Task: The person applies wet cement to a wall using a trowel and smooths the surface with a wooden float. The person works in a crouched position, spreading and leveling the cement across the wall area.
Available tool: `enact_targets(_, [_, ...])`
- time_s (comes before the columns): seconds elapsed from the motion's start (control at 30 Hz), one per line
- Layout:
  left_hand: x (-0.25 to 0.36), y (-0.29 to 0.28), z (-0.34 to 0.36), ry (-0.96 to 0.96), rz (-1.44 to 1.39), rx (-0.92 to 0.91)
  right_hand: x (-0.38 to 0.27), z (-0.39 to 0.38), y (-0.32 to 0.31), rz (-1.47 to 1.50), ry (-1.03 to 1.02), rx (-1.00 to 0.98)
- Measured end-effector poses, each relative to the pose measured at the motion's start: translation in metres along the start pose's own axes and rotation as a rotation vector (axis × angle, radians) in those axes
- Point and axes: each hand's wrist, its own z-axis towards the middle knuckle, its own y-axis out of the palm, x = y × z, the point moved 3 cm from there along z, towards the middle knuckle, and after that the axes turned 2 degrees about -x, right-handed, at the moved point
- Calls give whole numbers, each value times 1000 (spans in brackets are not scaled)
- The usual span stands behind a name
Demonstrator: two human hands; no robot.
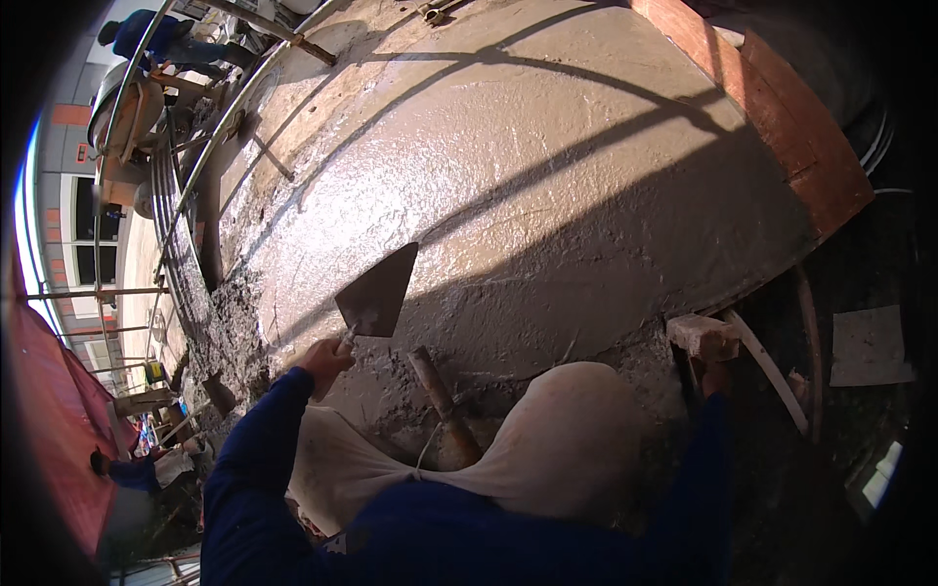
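Note:
My left hand (326, 363) is closed round the handle of a pointed steel trowel (381, 291), its blade over the wet grey mortar surface (547, 195). My right hand (712, 378) is in shadow at the right, just under a rough pale brown block (702, 335); its fingers are too dark to make out, and I cannot tell if it grips anything. Below the trowel, a pipe (432, 391) stands near my bent knees.
Orange boards (811, 166) border the mortar at right. Scaffold poles (293, 39) and a mixer-like drum (132, 103) are at upper left, beside a stooping person (151, 39). Another person (137, 471) works at lower left near red sheeting (59, 410). A curved strip (772, 371) lies at right.

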Motion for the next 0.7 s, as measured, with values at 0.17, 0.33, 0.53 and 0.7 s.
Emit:
enact_targets(0.17, [-79,-27,23,-17,11,316,68,-15,-112,-356,-284,-56])
enact_targets(0.33, [-215,-8,-17,-416,-51,366,7,-131,-208,-201,157,-33])
enact_targets(0.53, [-391,157,19,-189,511,-74,-64,-189,-337,-249,264,190])
enact_targets(0.7, [-465,247,28,-617,-665,370,-168,-220,-435,-281,242,386])
